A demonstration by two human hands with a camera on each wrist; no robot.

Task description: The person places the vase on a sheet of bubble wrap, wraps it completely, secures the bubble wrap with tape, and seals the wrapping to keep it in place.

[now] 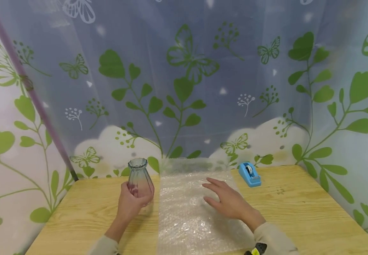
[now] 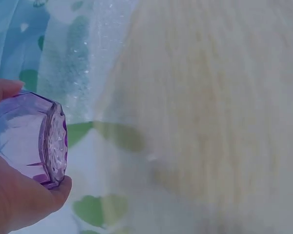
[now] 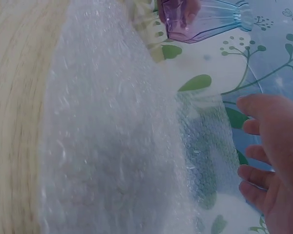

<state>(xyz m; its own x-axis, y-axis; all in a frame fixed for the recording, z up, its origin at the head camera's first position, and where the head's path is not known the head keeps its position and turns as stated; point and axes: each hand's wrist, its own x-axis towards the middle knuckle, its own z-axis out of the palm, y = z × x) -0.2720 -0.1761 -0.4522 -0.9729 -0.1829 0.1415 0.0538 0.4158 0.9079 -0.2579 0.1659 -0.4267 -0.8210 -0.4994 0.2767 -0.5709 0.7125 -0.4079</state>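
A faceted glass vase [image 1: 140,179], bluish at its flared scalloped mouth and purple toward the base, stands upright in my left hand [image 1: 129,202]. The left wrist view shows the thumb and a finger of that hand around the vase's purple lower part [image 2: 27,134], its base facing the camera. Beside it, a sheet of clear bubble wrap [image 1: 187,212] lies across the table, its far end reaching up at the curtain. Over the sheet's right side hovers my right hand [image 1: 228,202], fingers spread and loosely bent, with nothing in them.
A blue tape dispenser [image 1: 249,174] with a roll sits at the back right of the wooden table [image 1: 298,212]. Behind the table hangs a patterned curtain [image 1: 184,88] with leaves and butterflies; similar fabric flanks both sides.
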